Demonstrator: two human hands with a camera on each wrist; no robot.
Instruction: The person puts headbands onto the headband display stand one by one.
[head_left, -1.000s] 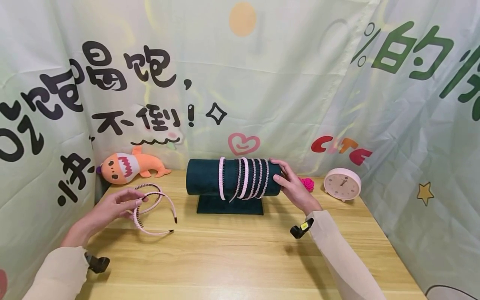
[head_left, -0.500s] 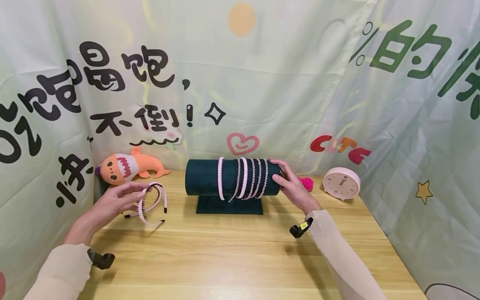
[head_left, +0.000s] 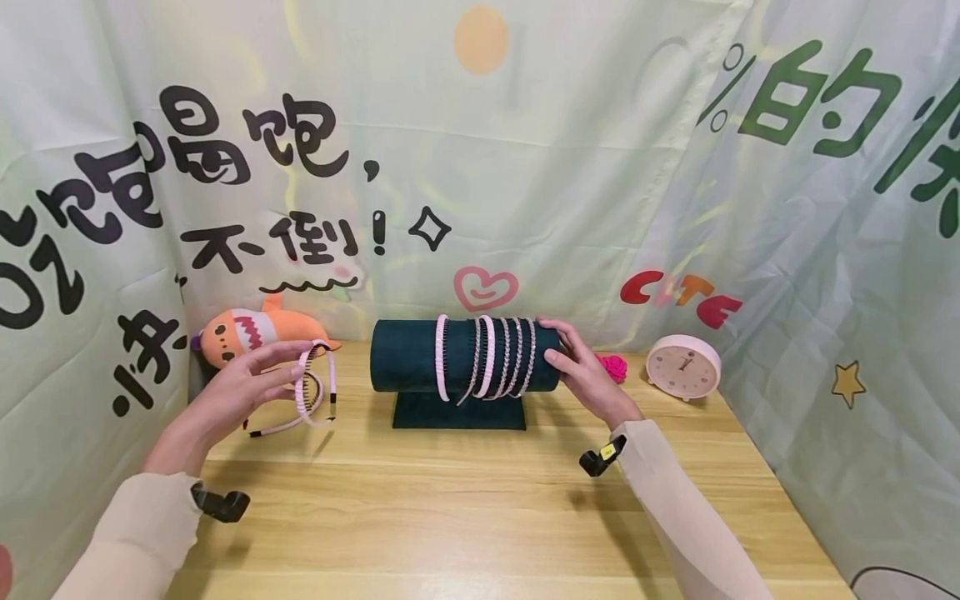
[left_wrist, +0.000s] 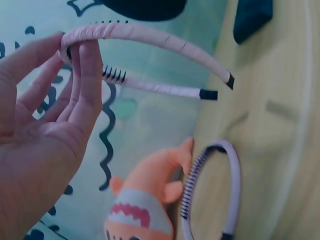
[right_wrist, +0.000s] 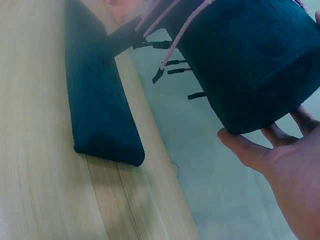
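Note:
My left hand (head_left: 232, 392) pinches a pink toothed headband (left_wrist: 150, 40) at its curved top, between thumb and fingertips. It hangs above the table, with both black-tipped ends pointing away from the palm. Below it, a second pink headband (left_wrist: 235, 185) lies on the table. A dark teal headband display stand (head_left: 405, 354) stands at the centre, its padded roll lying sideways on a flat base. Around the roll sit two thick pink headbands (head_left: 441, 358) and several thin braided ones (head_left: 518, 358). My right hand (head_left: 592, 383) grips the roll's right end, thumb in front.
An orange plush shark (head_left: 288, 325) lies at the back left, partly behind my left hand. At the back right are a pink clock (head_left: 684, 367) and a pink rose-like item (head_left: 616, 368). Printed fabric (head_left: 585, 167) encloses the wooden table (head_left: 465, 508).
My left hand has lifted the headband a little and moved it right, away from the other one, turning it as it went. The right hand has stayed on the stand.

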